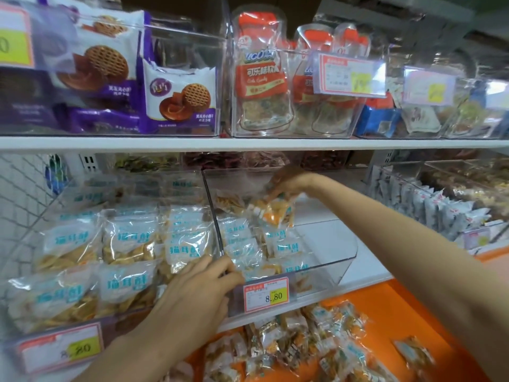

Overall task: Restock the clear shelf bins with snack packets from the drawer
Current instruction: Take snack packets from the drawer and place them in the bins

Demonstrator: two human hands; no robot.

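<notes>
A clear shelf bin (325, 267) on the middle shelf holds several blue-labelled snack packets (286, 248) along its left side. My right hand (287, 183) reaches deep into this bin and grips an orange and clear snack packet (275, 212) that hangs from my fingers. My left hand (198, 293) rests on the front left corner of the bin, fingers curled over its rim. Below, the orange drawer (396, 307) holds several loose snack packets (308, 346).
A fuller clear bin (55, 337) of the same blue-labelled packets stands to the left. The upper shelf (248, 143) carries bins of purple biscuit bags and orange cola candy. More bins with white packets (429, 205) stand to the right. A price tag (265, 295) hangs on the bin's front.
</notes>
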